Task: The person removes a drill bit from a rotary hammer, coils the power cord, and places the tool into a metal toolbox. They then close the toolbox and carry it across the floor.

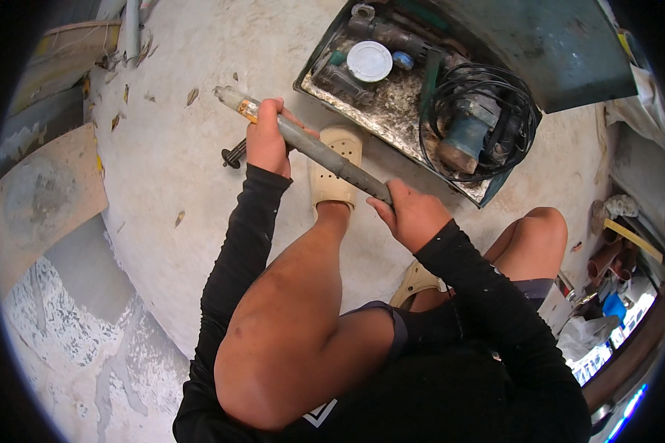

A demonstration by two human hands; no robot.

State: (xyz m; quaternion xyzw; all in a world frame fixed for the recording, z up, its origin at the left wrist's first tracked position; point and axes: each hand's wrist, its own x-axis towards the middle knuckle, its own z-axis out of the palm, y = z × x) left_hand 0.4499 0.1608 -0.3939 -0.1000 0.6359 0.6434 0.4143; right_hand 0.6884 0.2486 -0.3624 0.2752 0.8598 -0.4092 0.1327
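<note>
A long, dusty grey tool with a tube-shaped body [316, 152] lies slantwise across both my hands, above the floor. Near its far end, my left hand [269, 138] is wrapped around it beside a yellow label. From under that hand sticks out a black ribbed side handle [234, 155]; its joint to the tool is hidden. My right hand [418, 216] grips the nearer end, covering the tip. Just beyond the tool stands an open metal toolbox [332, 105]. Inside it are a blue-green power tool [465, 133], a coiled black cable [429, 147] and a round white lid [369, 61].
The raised toolbox lid [565, 55] leans back at the upper right. A small blue roll [403, 60] and a dirty drill-like tool [388, 34] also lie inside. A board [50, 194] rests at left. Pipes [609, 257] and a plastic bag [584, 335] clutter the right.
</note>
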